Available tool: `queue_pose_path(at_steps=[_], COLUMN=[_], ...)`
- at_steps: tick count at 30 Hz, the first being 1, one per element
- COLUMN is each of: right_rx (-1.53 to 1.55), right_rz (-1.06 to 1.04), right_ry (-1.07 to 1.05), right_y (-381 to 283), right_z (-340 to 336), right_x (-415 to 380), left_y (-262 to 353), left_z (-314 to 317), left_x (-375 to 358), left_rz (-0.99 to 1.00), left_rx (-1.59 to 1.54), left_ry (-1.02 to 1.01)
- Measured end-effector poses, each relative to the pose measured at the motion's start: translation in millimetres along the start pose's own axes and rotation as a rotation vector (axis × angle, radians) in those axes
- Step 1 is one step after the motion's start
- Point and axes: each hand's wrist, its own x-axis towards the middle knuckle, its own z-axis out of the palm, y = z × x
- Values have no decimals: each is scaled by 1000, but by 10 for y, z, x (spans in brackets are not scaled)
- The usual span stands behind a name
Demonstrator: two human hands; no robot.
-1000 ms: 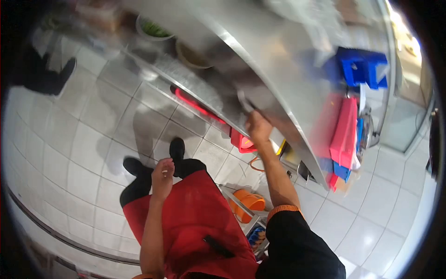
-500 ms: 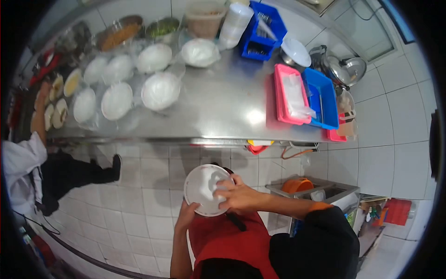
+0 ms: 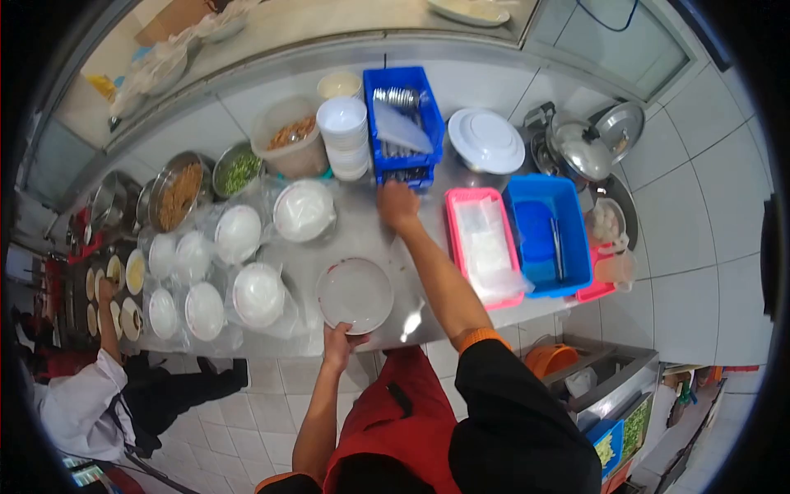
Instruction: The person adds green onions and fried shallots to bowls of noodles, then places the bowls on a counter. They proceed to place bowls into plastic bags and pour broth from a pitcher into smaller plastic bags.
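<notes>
My left hand (image 3: pixel 339 344) grips the near rim of a white bowl (image 3: pixel 355 298) with red marks on its edge. The bowl is at the front of the steel table (image 3: pixel 309 333), its inside facing up. Stretched forward, my right hand (image 3: pixel 398 204) is at the front of the lower blue bin (image 3: pixel 421 174). Its fingers look curled, and what they hold, if anything, is hidden. Above sits another blue bin (image 3: pixel 434 123) with metal utensils and a clear plastic piece. Stacked white bowls (image 3: pixel 344 132) stand just left of the bins.
Several plastic-wrapped bowls (image 3: pixel 261 295) cover the table's left side. Behind them are a bowl of chopped greens (image 3: pixel 240 173) and a food tub (image 3: pixel 284 144). A pink basket (image 3: pixel 453 247) and blue basket (image 3: pixel 584 276) stand right. A co-worker's arm (image 3: pixel 109 329) reaches over bowls far left.
My view has moved closer to the table. The bowl has gone from in front of my apron to the table front in my left hand. My right hand has left it and reached the blue bins.
</notes>
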Motion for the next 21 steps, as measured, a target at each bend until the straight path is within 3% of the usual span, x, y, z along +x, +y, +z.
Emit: queue_pose_path(at_steps=[2, 5, 7, 8, 10, 11, 12, 13, 14, 15, 16, 17, 18, 20, 21], right_rx=[-44, 129, 277, 351, 706, 693, 679, 606, 528, 518, 362, 207, 202, 180, 255], right_rz=[-27, -34, -38, -59, 102, 143, 175, 29, -117, -126, -218, -303, -300, -385, -285], right_ry=[-90, 62, 158, 205, 59, 30, 4, 31, 61, 66, 32, -4, -3, -477, -418], right_y=[91, 194, 286, 332, 333, 267, 218, 252, 285, 249, 174, 112, 36, -119, -105], right_z=[173, -49, -251, -337, -575, -727, -830, -761, -699, -695, -679, -681, -851, -1365, -1467], right_x=[120, -164, -558, -760, -1167, -1379, -1556, -1731, -1870, -1936, -1986, -2005, -1949, -1596, -1354], left_y=[136, 341, 428, 410, 338, 364, 429, 528, 753, 862, 951, 1017, 1060, 1163, 1236], left_z=[38, 204, 333, 361, 364, 392, 494, 654, 1022, 1242, 1404, 1475, 1379, 1079, 1069], left_x=[196, 214, 155, 107, -67, -94, -104, -108, -156, -102, -47, -1, 98, 367, 389], left_rz=[-13, -27, -83, -90, 27, 18, 109, 203, 202, 207, 144, 76, 73, -127, -129], left_rx=[43, 134, 312, 314, 589, 592, 570, 539, 414, 403, 187, -24, -26, -316, -313], left_ry=[-17, 56, 269, 266, 368, 371, 147, -80, -80, -87, -87, -86, -90, -610, -616])
